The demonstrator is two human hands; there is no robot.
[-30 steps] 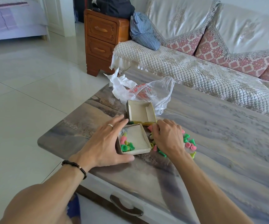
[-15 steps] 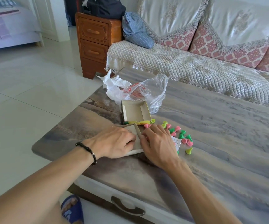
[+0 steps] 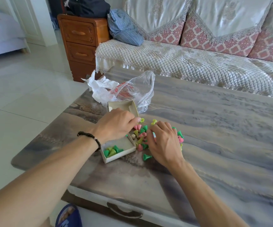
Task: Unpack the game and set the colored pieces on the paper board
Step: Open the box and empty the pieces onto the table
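A pile of small cone-shaped colored pieces (image 3: 142, 136) in pink, green and yellow lies on the marble table (image 3: 214, 145). My left hand (image 3: 116, 125) reaches across the cardboard box tray (image 3: 116, 157), its curled fingertips at the pile's far edge by a yellow piece (image 3: 142, 119); whether it holds a piece is hidden. My right hand (image 3: 163, 143) rests on the right of the pile, fingers spread and bent down onto the pieces. A few green and yellow pieces (image 3: 112, 150) lie in the tray's near corner. The paper board is not visible.
The other box half (image 3: 124, 106) stands open behind my left hand, with a crumpled plastic bag (image 3: 132, 90) beyond it. One green piece (image 3: 146, 157) lies apart near the tray. A sofa (image 3: 189, 63) runs along the far edge, and a wooden cabinet (image 3: 81, 45) stands at the back left.
My left hand let go of the tray and reached over it to the pile. The tray now shows a few pieces in its corner. My right hand stayed on the pieces.
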